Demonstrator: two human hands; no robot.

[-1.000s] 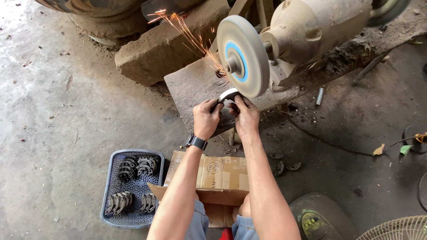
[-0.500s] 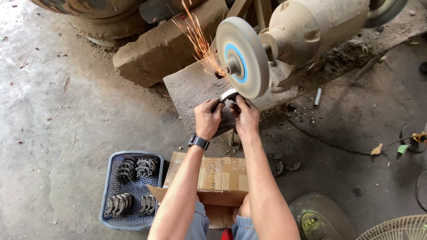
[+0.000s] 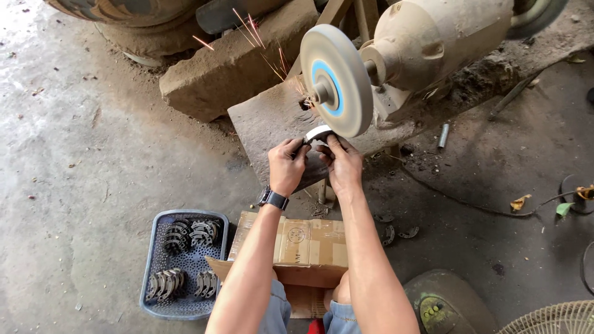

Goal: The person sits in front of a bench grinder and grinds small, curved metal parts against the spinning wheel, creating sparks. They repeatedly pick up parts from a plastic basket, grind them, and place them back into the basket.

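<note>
Overhead, a dusty bench grinder motor (image 3: 439,40) drives a grey grinding wheel (image 3: 337,80), sparks (image 3: 260,37) flying off behind it. Below sit a cardboard box (image 3: 303,244) and a blue basket (image 3: 153,291) of curved metal parts (image 3: 179,235). Both the left hand (image 3: 288,166) and right hand (image 3: 342,164) pinch a small curved metal piece (image 3: 317,133) against the wheel's lower edge.

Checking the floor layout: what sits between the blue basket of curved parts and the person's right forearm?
In the head view, a cardboard box lies between the blue basket and the right forearm, under the left forearm.
</note>
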